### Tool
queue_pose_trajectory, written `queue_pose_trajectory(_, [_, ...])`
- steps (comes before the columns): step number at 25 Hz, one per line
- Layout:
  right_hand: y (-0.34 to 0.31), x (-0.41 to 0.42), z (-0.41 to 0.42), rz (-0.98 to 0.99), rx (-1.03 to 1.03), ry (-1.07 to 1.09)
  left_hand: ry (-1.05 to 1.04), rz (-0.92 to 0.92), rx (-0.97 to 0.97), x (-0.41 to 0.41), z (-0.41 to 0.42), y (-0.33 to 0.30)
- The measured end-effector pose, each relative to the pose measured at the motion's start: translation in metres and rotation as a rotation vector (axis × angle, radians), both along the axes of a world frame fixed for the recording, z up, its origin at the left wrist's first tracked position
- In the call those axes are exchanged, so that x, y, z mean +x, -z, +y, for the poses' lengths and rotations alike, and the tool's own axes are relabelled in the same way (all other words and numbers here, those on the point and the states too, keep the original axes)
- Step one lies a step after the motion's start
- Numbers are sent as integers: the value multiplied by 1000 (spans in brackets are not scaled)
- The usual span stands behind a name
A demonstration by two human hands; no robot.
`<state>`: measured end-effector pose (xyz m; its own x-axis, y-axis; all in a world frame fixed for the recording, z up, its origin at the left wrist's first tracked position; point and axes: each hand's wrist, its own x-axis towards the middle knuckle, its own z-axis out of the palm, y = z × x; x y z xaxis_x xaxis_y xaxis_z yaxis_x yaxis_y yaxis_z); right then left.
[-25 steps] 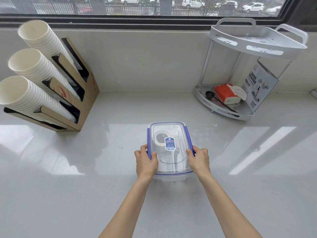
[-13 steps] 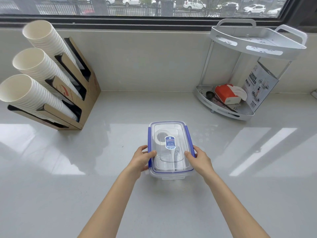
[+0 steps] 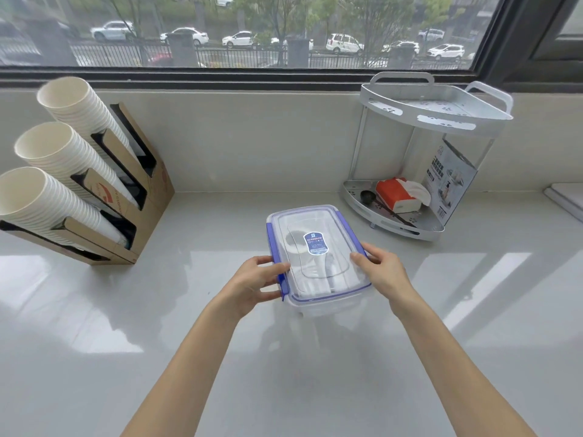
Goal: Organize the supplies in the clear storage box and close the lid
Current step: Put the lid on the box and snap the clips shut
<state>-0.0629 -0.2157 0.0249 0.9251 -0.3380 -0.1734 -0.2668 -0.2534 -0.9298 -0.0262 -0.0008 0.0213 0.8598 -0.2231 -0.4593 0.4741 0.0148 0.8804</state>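
The clear storage box (image 3: 328, 305) sits on the white counter, its lid (image 3: 310, 222) with blue side latches resting on top. A blue label is stuck on the lid's middle. White supplies, a roll and pale utensils, show blurred through the plastic. My left hand (image 3: 255, 283) holds the box's left side, thumb on the lid edge, fingers by the blue left latch (image 3: 273, 247), whose near end sticks out. My right hand (image 3: 380, 272) grips the right side over the right latch, thumb on the lid.
A cardboard holder (image 3: 132, 197) with three stacks of white paper cups stands at the left. A white two-tier corner rack (image 3: 435, 115) at the back right holds a red tissue pack (image 3: 394, 193), a dark spoon and a printed card. A window runs along the back wall.
My hands shifted from pressing down on both side latches to gripping the box's sides with thumbs on the lid. The camera view tilted upward, showing more of the window.
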Motion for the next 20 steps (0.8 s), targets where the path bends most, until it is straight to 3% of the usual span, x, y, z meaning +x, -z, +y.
queue_pose_trajectory(7, [-68,31,-48,-195,-130,55,110,-157,-199,17,-39,-60])
queue_pose_trajectory(20, [-193,85,-143,-371,-276,23,145,-274,-368,68,-126,-167])
